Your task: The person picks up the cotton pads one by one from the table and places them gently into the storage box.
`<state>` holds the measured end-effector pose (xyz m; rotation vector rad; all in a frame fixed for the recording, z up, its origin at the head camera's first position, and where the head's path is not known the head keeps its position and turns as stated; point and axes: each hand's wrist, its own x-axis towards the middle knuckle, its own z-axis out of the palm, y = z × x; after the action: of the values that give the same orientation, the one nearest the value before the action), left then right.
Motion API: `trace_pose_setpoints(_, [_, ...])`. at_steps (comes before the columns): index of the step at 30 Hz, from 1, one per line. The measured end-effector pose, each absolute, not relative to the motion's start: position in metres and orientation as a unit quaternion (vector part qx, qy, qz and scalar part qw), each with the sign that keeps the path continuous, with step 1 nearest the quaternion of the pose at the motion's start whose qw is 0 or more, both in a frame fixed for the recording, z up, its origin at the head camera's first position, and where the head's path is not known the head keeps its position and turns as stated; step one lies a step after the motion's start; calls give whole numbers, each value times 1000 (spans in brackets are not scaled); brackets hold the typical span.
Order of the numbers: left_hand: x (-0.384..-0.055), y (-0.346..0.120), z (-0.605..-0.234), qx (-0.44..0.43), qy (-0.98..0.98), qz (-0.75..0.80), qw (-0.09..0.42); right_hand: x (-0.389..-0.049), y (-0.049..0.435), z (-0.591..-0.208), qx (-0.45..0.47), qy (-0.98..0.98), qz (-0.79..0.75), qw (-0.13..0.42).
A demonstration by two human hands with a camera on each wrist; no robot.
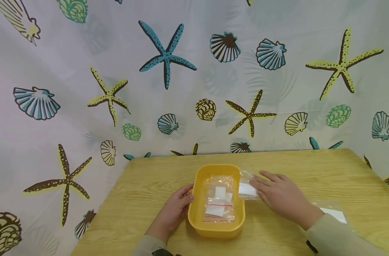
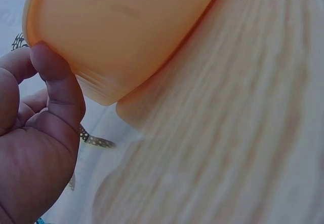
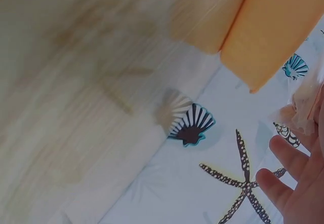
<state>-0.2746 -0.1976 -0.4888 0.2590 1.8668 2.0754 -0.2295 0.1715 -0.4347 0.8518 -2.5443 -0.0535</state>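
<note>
A yellow plastic tray (image 1: 216,231) stands on the table. My left hand (image 1: 176,208) grips its left rim, and the thumb (image 2: 50,67) lies against the tray wall in the left wrist view. Inside the tray lie clear zip bags (image 1: 218,218) with white pieces in them, one with a red line across it. My right hand (image 1: 282,195) holds another clear bag (image 1: 247,190) with a white piece at the tray's right rim. In the right wrist view two fingers stick out apart from the crinkled plastic (image 3: 306,107), and the thumb is not clearly shown.
A further clear bag with a white piece (image 1: 335,215) lies on the wooden table (image 1: 143,192) at the right, partly behind my right sleeve (image 1: 336,236). A curtain (image 1: 194,85) printed with shells and starfish hangs behind the table and along its sides.
</note>
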Motion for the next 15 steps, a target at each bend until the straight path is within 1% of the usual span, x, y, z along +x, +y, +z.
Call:
trace_pose_setpoints(7, [-276,-198,-489,85,656,730,171,-242,146,-432,319,-917,-4,241])
trace_pose_setpoints(15, [-276,-198,-488,83,655,731,175,-257,121,-433,333,-904,-3,269])
